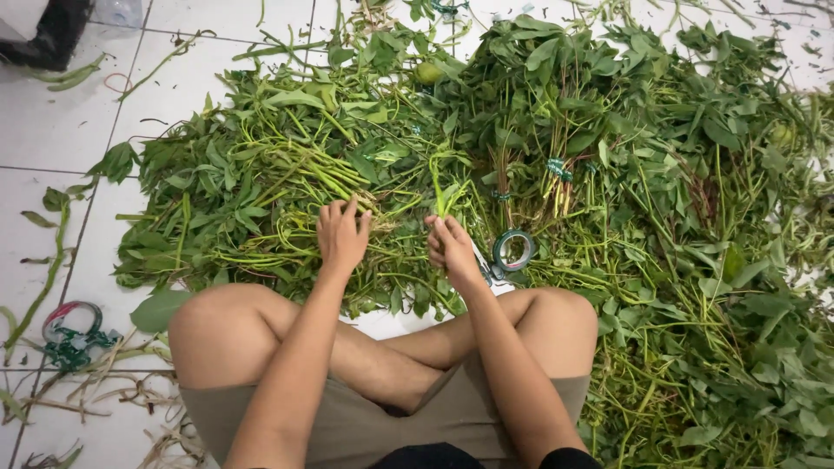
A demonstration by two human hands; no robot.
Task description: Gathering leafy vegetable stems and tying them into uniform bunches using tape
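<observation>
While both forearms reach forward over crossed bare legs, the hands work close together but not touching, at the near edge of a wide heap of leafy green stems.

Left hand: fingers curled down into the loose stems, back of the hand up. Whether it has closed on any stem cannot be told; the fingertips are buried among the greens.

Right hand: closed around a small tuft of green shoots, which stands upright above the fist, its tips pointing away from the person.

Roll of green tape: lies flat on the greens just beside the right hand, on its outer side, with the open centre showing. A pale, narrow object lies against its near edge; its kind cannot be made out.

Bundled stems: beyond the right hand, a thick sheaf with reddish-brown stalks, bound by green tape bands, leaves fanning away toward the top.

Loose greens: a further spread along the right side, reaching down past the person's right knee.

Second tape roll: reddish and green, on the floor well to the left of the left knee, with a tangle of green tape strip beside it.

White tiled floor: scattered with stray leaves, single stems and dry trimmings, thickest at lower left.

Dark object: at the far left corner, partly out of view.

Grey-brown shorts: worn by the person, at the bottom edge.
</observation>
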